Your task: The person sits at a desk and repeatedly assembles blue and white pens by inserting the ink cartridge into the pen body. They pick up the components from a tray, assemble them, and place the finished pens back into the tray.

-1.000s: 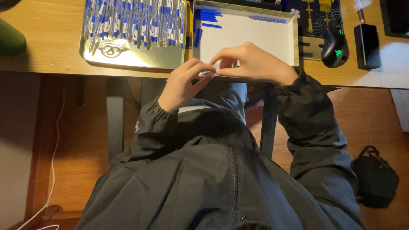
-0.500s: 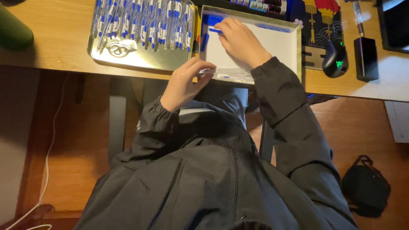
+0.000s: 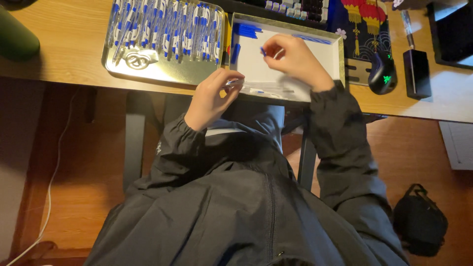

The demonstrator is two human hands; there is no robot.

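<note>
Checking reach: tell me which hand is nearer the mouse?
Right. The right hand is over the white tray beside the mouse; the left hand sits farther off, at the desk edge.

On the far left, a silvery metal tray (image 3: pixel 148 69) holds rows of clear pens (image 3: pixel 167 29) with blue and white parts. The white tray (image 3: pixel 256 59) to its right holds blue caps (image 3: pixel 246 31). The wooden desk (image 3: pixel 64 44) is warm brown, the mouse (image 3: pixel 382 73) black with a green glow, and the jacket (image 3: pixel 236 207) dark grey.

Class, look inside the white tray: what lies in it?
Inside the white tray lie blue caps along the far edge. The right hand pinches a small blue piece over it and covers what lies under.
</note>
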